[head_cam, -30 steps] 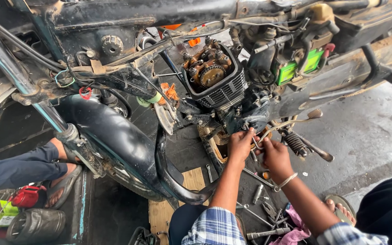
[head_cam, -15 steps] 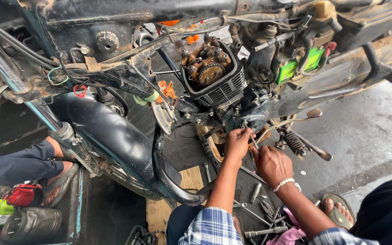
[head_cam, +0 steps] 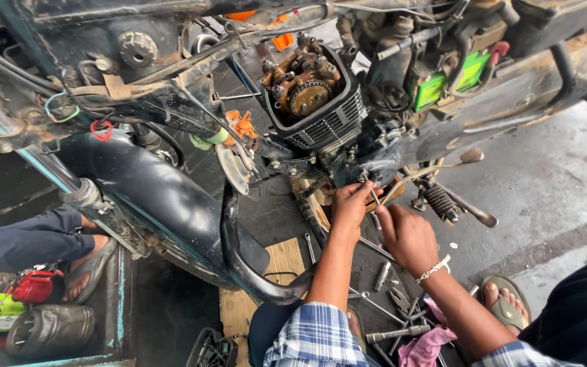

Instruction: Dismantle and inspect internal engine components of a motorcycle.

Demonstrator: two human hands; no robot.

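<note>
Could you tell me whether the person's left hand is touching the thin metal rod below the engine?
Touching: the head view shows the left hand with fingertips pinched on the thin metal rod.

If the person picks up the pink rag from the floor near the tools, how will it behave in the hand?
The pink rag lies crumpled in soft folds, so it will probably hang limp, not stiff. It looks thin, so likely light. It lies against a socket wrench among greasy tools, so it may be oily and could drag one along.
</note>
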